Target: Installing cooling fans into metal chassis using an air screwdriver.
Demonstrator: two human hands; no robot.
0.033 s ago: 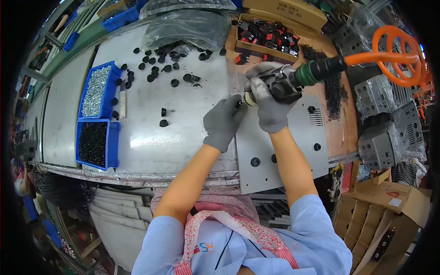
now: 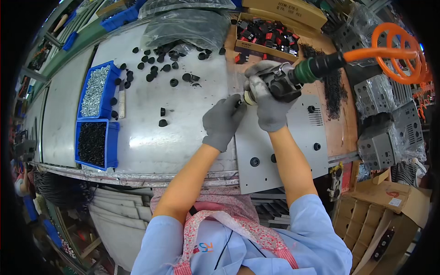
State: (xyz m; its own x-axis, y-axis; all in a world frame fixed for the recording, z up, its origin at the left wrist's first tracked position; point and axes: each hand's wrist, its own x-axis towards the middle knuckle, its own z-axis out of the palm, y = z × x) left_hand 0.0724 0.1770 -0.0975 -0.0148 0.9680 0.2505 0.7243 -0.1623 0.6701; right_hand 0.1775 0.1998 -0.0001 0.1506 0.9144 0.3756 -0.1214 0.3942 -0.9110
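Observation:
My right hand (image 2: 270, 103), in a grey glove, is wrapped round a pneumatic screwdriver (image 2: 286, 82) held tilted over a grey metal panel (image 2: 291, 167). Its tip points left, toward my left hand (image 2: 222, 121). That hand, gloved too, has its fingertips pinched together right at the tip; a small dark piece shows there, too small to make out. The panel carries black round feet (image 2: 255, 162) and has slots and small holes. My right forearm partly covers one foot.
An orange coiled hose (image 2: 382, 54) runs from the tool to the right. Loose black caps (image 2: 174, 82) lie across the table. At left stand blue bins of silver screws (image 2: 95, 91) and black screws (image 2: 91, 142). A carton of black-and-red parts (image 2: 266, 39) sits at the back.

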